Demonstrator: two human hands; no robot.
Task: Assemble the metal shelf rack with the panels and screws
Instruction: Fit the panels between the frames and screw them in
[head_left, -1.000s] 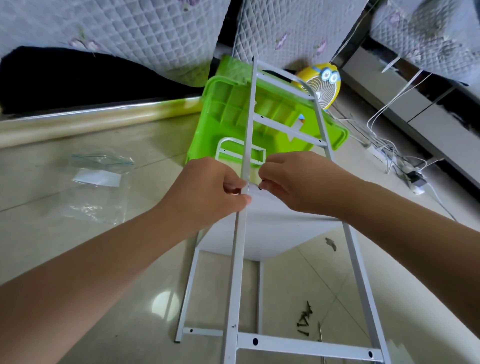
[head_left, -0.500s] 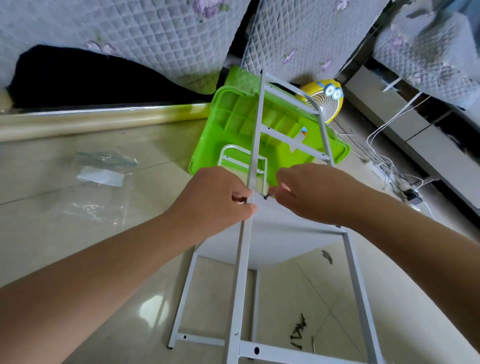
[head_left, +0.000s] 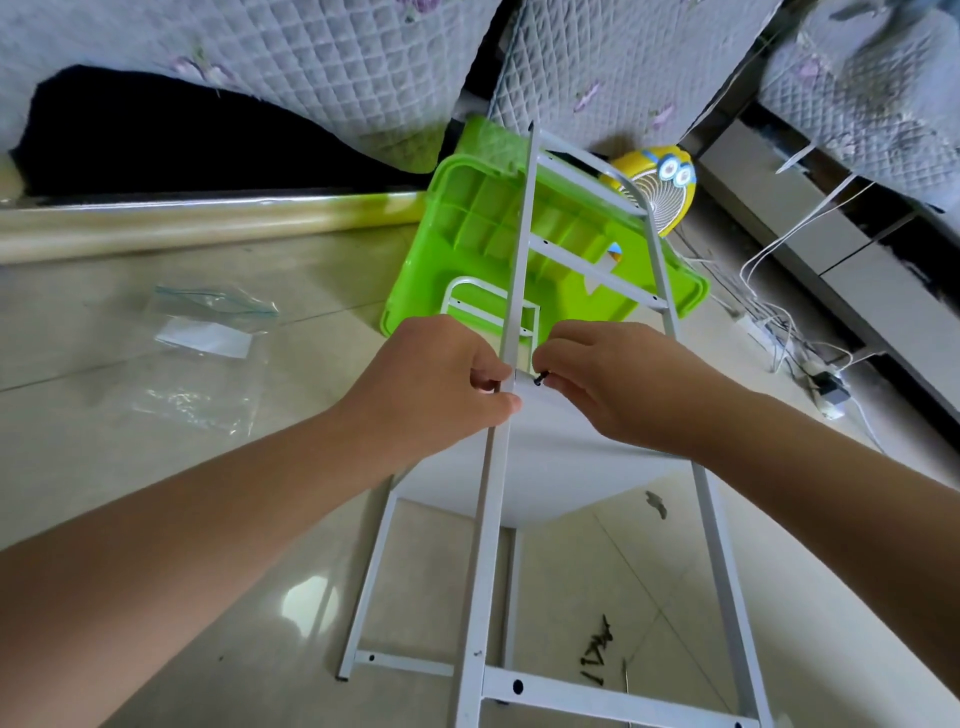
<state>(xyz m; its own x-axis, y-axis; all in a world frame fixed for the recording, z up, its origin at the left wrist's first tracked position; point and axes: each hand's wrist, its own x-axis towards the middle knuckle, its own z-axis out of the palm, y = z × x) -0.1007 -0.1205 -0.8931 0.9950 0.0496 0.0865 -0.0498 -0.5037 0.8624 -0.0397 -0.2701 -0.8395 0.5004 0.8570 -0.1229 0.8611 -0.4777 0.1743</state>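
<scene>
Two white side frames and one panel mark an early stage of assembly. One frame (head_left: 592, 262) stands upright over the tiled floor (head_left: 104, 415). The other frame (head_left: 371, 571) lies flat on the floor beneath it, toward the near edge. The white panel (head_left: 561, 467) appears to sit between them, with its corner against the upright post. My left hand (head_left: 431, 384) grips that post, fingers curled round it at the panel's level. My right hand (head_left: 618, 384) pinches a black screw (head_left: 540, 378) at the post, its tip at or just inside a hole. I judge this joint unfinished: the visible rung holes stand bare, and spare screws (head_left: 597, 654) lie on the floor near its front edge.
</scene>
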